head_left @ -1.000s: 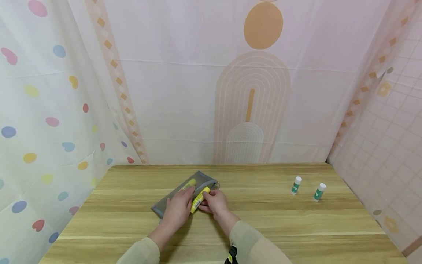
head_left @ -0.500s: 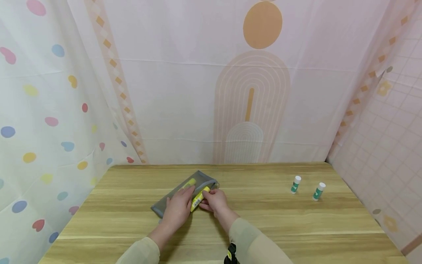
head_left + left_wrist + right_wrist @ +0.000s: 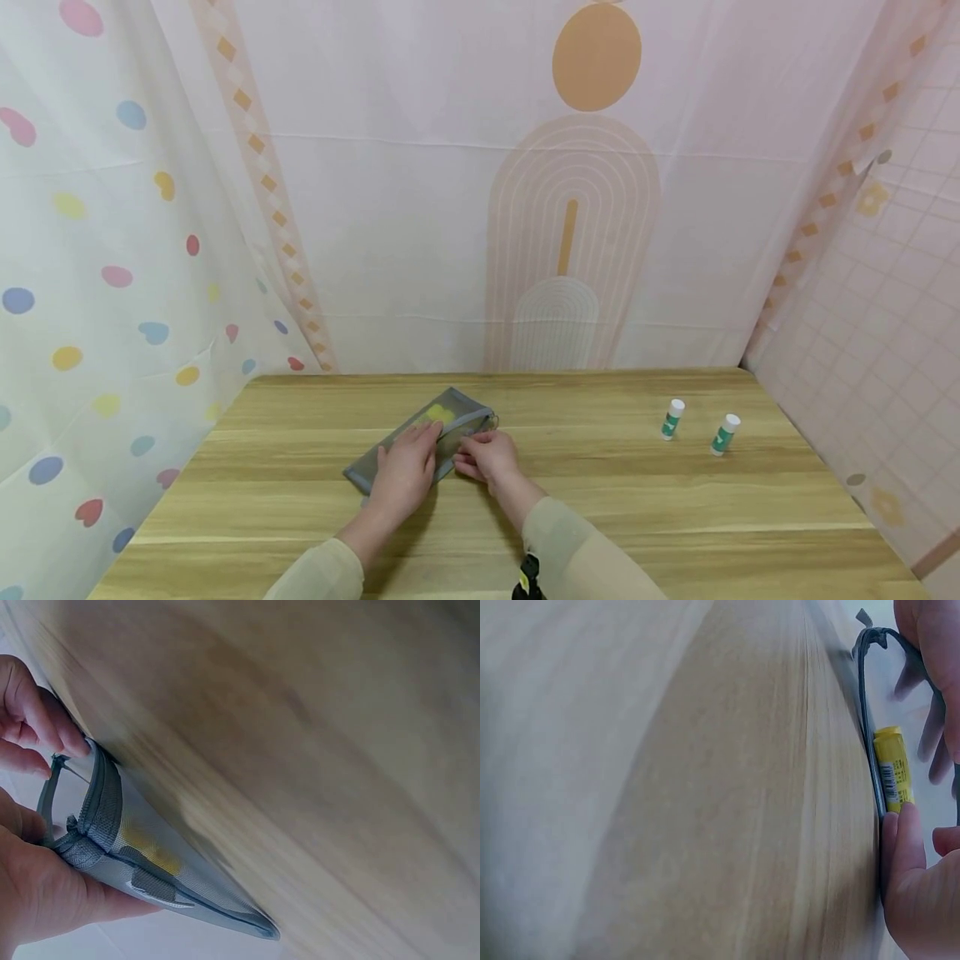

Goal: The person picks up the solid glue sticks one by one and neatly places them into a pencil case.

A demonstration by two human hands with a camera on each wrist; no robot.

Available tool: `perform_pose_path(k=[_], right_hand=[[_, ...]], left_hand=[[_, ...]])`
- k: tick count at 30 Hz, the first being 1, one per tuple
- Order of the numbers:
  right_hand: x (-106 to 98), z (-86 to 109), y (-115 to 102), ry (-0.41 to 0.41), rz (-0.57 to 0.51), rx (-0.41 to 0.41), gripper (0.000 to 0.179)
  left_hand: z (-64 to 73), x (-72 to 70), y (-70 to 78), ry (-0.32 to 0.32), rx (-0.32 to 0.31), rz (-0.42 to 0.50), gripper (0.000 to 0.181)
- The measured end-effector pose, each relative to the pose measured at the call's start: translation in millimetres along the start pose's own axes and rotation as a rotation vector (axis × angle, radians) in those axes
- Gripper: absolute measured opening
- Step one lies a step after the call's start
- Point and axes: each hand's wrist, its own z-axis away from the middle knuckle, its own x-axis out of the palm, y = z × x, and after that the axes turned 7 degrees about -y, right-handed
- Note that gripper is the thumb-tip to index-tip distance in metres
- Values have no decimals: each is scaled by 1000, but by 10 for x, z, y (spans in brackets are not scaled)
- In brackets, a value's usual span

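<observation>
Inside the mouth of a grey mesh zip pouch with darker trim (image 3: 463, 404) lies a yellow cylindrical stick with a barcoded label (image 3: 895, 772), its near end at the fingertips of the right hand (image 3: 489, 457). Its long axis runs on roughly in line with those fingertips and along the lower lip, pointing into the pouch, so the right hand is the nearer. That hand's grip is loose, fingers bent, thumb apart, with nothing visibly clasped. The left hand (image 3: 411, 462) lies across the pouch, its grip closed on the upper lip, thumb at the mouth. Yellow also shows through the mesh beyond it; whether that is one stick or more, I cannot tell. The pouch rests diagonally on a wood-grain counter (image 3: 600, 500). Well apart, to the right, stand a white-capped green-labelled tube (image 3: 672, 419) and a matching tube (image 3: 725, 435).
</observation>
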Motion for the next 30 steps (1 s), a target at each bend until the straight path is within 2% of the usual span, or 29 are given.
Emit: perform_pose_path(k=[30], right_hand=[[-50, 78, 17, -50, -50, 4, 28]], left_hand=[[11, -6, 14, 1, -1, 7, 38]])
